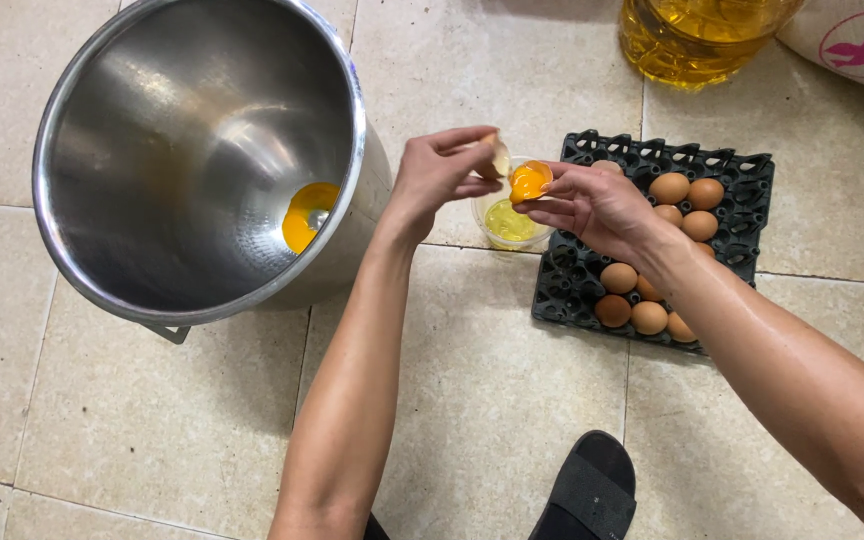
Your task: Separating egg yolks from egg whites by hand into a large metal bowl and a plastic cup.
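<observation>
You held a half eggshell (530, 182) with a round orange yolk sitting in it, right above a small clear cup (512, 222) on the floor. Your right hand (592, 205) pinched that shell between the thumb and the fingertips, and the other fingers lay close together beside it. Your left hand (437, 170) was just beside it and pinched the other half shell (498, 156) the same way, with the fingers curled and pressed onto it. The two shells were near each other, almost touching. The cup under them had some pale yellow egg white in it. Just to the right of the cup lay a black egg tray (747, 175) with brown eggs (669, 187) in some of its holes. On your left stood a big shiny metal pot (152, 160), tipped toward you, with yolks (307, 215) at the bottom. At the top was a big bottle of yellow oil (697, 35), and beside it a white sack (852, 45). Everything sat on a pale tiled floor (482, 380). Your black sandal (587, 490) showed near the bottom.
</observation>
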